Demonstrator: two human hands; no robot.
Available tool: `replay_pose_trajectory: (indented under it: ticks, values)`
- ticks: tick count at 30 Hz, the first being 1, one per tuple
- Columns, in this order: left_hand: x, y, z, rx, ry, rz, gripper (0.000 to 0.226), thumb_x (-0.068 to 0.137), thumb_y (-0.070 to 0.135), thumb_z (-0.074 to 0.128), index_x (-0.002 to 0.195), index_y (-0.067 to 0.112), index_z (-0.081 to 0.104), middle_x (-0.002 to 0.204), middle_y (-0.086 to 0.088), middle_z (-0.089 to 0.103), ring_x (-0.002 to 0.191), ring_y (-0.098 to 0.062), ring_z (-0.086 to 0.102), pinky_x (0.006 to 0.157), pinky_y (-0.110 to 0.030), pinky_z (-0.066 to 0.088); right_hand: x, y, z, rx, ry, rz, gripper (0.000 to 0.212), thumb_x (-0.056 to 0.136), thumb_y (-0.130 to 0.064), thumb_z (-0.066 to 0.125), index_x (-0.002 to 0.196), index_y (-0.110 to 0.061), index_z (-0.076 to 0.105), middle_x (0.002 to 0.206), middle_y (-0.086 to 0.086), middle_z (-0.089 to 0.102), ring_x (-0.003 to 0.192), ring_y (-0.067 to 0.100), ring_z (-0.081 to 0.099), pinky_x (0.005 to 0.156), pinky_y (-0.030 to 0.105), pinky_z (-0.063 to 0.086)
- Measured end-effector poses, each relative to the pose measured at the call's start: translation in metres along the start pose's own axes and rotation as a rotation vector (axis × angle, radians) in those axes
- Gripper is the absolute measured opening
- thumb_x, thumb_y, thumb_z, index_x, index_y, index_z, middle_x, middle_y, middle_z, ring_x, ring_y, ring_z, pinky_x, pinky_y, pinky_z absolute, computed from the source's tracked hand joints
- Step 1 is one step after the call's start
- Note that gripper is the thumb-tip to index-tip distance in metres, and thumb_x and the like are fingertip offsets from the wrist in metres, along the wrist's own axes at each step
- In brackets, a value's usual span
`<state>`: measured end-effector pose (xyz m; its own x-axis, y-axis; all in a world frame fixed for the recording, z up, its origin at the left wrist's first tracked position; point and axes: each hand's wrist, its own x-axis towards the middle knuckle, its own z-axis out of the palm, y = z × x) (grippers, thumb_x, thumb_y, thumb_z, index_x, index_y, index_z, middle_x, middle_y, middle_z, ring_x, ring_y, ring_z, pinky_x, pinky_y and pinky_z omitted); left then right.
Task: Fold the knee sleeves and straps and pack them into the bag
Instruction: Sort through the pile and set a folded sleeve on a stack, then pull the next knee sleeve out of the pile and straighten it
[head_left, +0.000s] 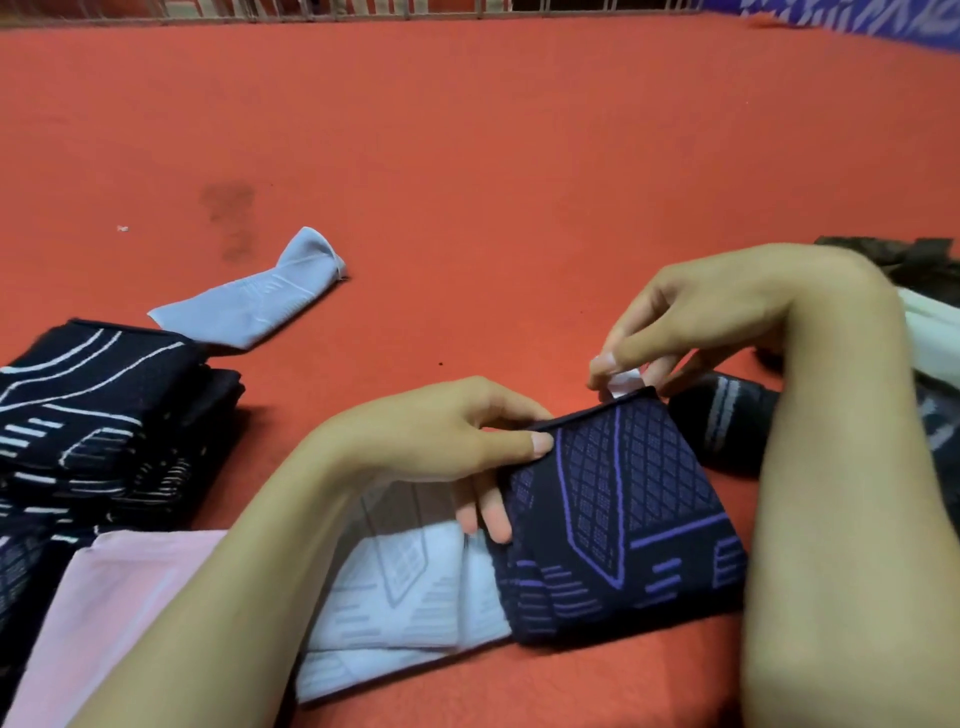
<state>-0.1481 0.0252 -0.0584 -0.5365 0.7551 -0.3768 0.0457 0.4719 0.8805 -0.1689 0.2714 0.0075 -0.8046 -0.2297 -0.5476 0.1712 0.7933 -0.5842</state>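
A dark navy knee sleeve with purple lines (623, 519) lies on the red surface in front of me. My left hand (457, 441) grips its upper left edge, thumb on top and fingers under the fabric. My right hand (691, 322) pinches a small white tag (623, 383) at the sleeve's top edge. A white knee sleeve with grey pattern (405, 597) lies under my left forearm, partly tucked beneath the navy one. A rolled black strap or sleeve (722, 415) sits just right of the navy sleeve, partly hidden by my right arm.
A stack of black sleeves with white lines (93, 415) lies at the left. A pale pink cloth (104, 613) sits at the lower left. A light blue-grey sleeve (254, 301) lies farther out. Dark and white fabric (924, 322) shows at the right edge.
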Motion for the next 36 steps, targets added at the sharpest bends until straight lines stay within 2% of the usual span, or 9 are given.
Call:
replay_pose_trajectory:
  ticks: [3, 7, 11, 17, 22, 26, 31, 34, 36]
  values:
    - [0.0, -0.002, -0.002, 0.009, 0.031, -0.003, 0.023, 0.109, 0.021, 0.055, 0.124, 0.015, 0.071, 0.109, -0.017, 0.075, 0.066, -0.025, 0.074, 0.054, -0.027, 0.058, 0.005, -0.008, 0.006, -0.04, -0.044, 0.007, 0.015, 0.092, -0.036, 0.075, 0.094, -0.025, 0.085, 0.083, -0.006, 0.077, 0.072, 0.009, 0.064, 0.065, 0.019, 0.054]
    - [0.001, -0.005, -0.004, 0.041, 0.107, 0.038, 0.019, 0.103, 0.024, 0.065, 0.116, 0.022, 0.079, 0.118, -0.015, 0.07, 0.062, -0.021, 0.071, 0.055, -0.028, 0.058, 0.007, -0.017, 0.01, -0.111, -0.015, 0.049, 0.015, 0.092, -0.038, 0.076, 0.093, -0.026, 0.084, 0.087, -0.004, 0.08, 0.075, 0.012, 0.069, 0.075, 0.026, 0.057]
    - [0.001, -0.007, -0.005, 0.062, 0.158, 0.034, 0.016, 0.1, 0.032, 0.07, 0.107, 0.025, 0.082, 0.114, -0.011, 0.072, 0.064, -0.02, 0.071, 0.057, -0.03, 0.059, 0.014, -0.027, 0.016, -0.158, 0.006, 0.044, 0.02, 0.097, -0.037, 0.069, 0.095, -0.021, 0.082, 0.093, -0.01, 0.08, 0.085, 0.006, 0.073, 0.093, 0.031, 0.06]
    - [-0.009, -0.005, -0.015, 0.154, 0.182, 0.004, 0.026, 0.101, 0.044, 0.064, 0.098, 0.025, 0.081, 0.091, -0.002, 0.076, 0.071, -0.022, 0.074, 0.063, -0.033, 0.06, 0.044, -0.04, 0.038, -0.238, -0.001, 0.025, 0.025, 0.103, -0.038, 0.062, 0.098, -0.017, 0.076, 0.093, -0.006, 0.081, 0.091, 0.016, 0.078, 0.094, 0.044, 0.06]
    - [-0.037, -0.014, -0.05, 0.305, 0.466, -0.023, 0.037, 0.093, 0.059, 0.06, 0.11, 0.034, 0.081, 0.102, 0.012, 0.078, 0.088, -0.014, 0.074, 0.079, -0.036, 0.064, 0.085, -0.034, 0.058, -0.186, 0.048, 0.009, 0.033, 0.104, -0.038, 0.058, 0.102, -0.009, 0.072, 0.091, 0.004, 0.081, 0.097, 0.031, 0.077, 0.093, 0.05, 0.061]
    - [-0.044, -0.034, -0.082, 0.562, 0.77, -0.219, 0.038, 0.099, 0.055, 0.055, 0.109, 0.028, 0.079, 0.107, 0.017, 0.073, 0.095, -0.005, 0.068, 0.099, -0.036, 0.054, 0.106, -0.024, 0.066, -0.173, 0.062, -0.043, 0.034, 0.104, -0.038, 0.058, 0.098, -0.008, 0.073, 0.088, 0.007, 0.08, 0.092, 0.032, 0.077, 0.089, 0.044, 0.062]
    - [0.004, -0.052, -0.128, 0.783, 0.807, -0.655, 0.049, 0.099, 0.036, 0.057, 0.14, 0.009, 0.055, 0.148, -0.021, 0.047, 0.138, -0.039, 0.044, 0.111, -0.045, 0.041, 0.113, -0.024, 0.067, -0.163, 0.061, -0.085, 0.035, 0.106, -0.037, 0.055, 0.104, -0.006, 0.072, 0.092, 0.008, 0.08, 0.079, 0.023, 0.072, 0.077, 0.036, 0.058]
    - [0.015, -0.077, -0.154, 0.727, 0.88, -0.879, 0.07, 0.094, 0.024, 0.058, 0.156, 0.008, 0.03, 0.157, -0.022, 0.033, 0.147, -0.042, 0.031, 0.114, -0.053, 0.036, 0.115, -0.022, 0.068, -0.126, 0.055, -0.092, 0.036, 0.106, -0.036, 0.055, 0.103, -0.005, 0.071, 0.094, 0.011, 0.08, 0.077, 0.024, 0.07, 0.081, 0.041, 0.06]
    - [0.014, -0.09, -0.166, 0.683, 0.88, -0.961, 0.077, 0.091, 0.025, 0.064, 0.158, 0.011, 0.03, 0.158, -0.016, 0.04, 0.144, -0.038, 0.042, 0.114, -0.052, 0.042, 0.117, -0.021, 0.068, -0.108, 0.047, -0.091, 0.036, 0.106, -0.037, 0.055, 0.104, -0.005, 0.07, 0.093, 0.012, 0.08, 0.077, 0.026, 0.071, 0.086, 0.046, 0.061]
